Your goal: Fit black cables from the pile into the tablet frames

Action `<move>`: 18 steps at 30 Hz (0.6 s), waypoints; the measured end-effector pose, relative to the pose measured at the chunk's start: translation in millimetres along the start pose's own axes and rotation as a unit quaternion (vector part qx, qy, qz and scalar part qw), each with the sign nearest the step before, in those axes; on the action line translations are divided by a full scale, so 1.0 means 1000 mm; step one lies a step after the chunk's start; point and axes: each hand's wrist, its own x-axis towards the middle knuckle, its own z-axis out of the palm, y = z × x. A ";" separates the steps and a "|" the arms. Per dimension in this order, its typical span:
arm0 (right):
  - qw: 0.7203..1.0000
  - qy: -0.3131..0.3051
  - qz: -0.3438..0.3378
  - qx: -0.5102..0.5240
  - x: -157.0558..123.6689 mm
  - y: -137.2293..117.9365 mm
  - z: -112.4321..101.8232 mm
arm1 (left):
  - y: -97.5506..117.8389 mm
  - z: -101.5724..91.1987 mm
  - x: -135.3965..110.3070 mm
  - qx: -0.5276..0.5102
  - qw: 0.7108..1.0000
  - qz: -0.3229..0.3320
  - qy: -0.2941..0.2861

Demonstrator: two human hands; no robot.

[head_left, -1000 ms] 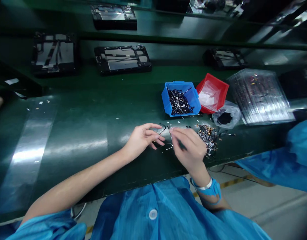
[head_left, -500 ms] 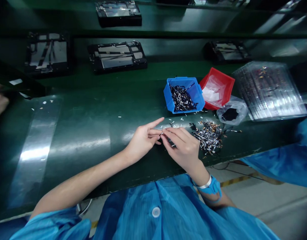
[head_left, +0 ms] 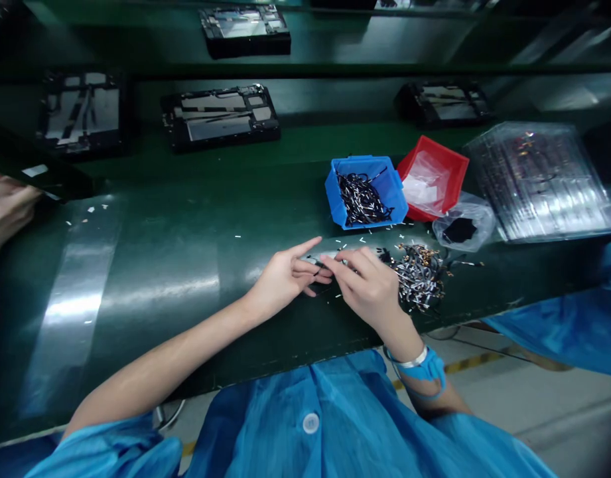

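Observation:
My left hand (head_left: 284, 279) and my right hand (head_left: 372, 287) meet fingertip to fingertip over the dark green bench (head_left: 176, 259). Both pinch a small thin black cable piece (head_left: 319, 263) between them; my left index finger sticks out straight. Just right of my right hand lies a loose heap of small cable parts (head_left: 418, 273). Behind the hands a blue bin (head_left: 365, 191) holds more of the same dark parts. Tiny white scraps (head_left: 357, 240) are scattered around the hands.
A red bin (head_left: 431, 178) with clear film, a small plastic bag (head_left: 462, 226) and a stack of clear trays (head_left: 539, 179) sit at the right. Open tablet-like devices (head_left: 220, 118) lie on the belt behind. Another person's hand (head_left: 6, 206) shows at the left, a blue sleeve (head_left: 564, 325) at the right.
My hands have drawn closer together and shifted slightly right, still working the small piece. The other person's hand at the left has come further into view.

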 end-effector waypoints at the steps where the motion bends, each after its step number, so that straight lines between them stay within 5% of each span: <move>1: 1.000 -0.002 -0.015 0.013 0.001 0.000 0.002 | 0.000 -0.001 0.000 0.005 1.000 0.001 -0.004; 12: 0.981 -0.044 -0.009 0.191 0.006 0.007 0.006 | 0.017 -0.014 0.001 0.057 0.994 -0.026 -0.085; 16: 0.982 0.009 -0.017 0.186 0.007 0.008 0.007 | 0.032 -0.015 -0.002 0.089 0.988 -0.036 -0.119; 18: 0.980 0.046 0.005 0.195 0.008 0.008 0.007 | 0.048 -0.032 0.003 0.146 0.987 0.005 -0.072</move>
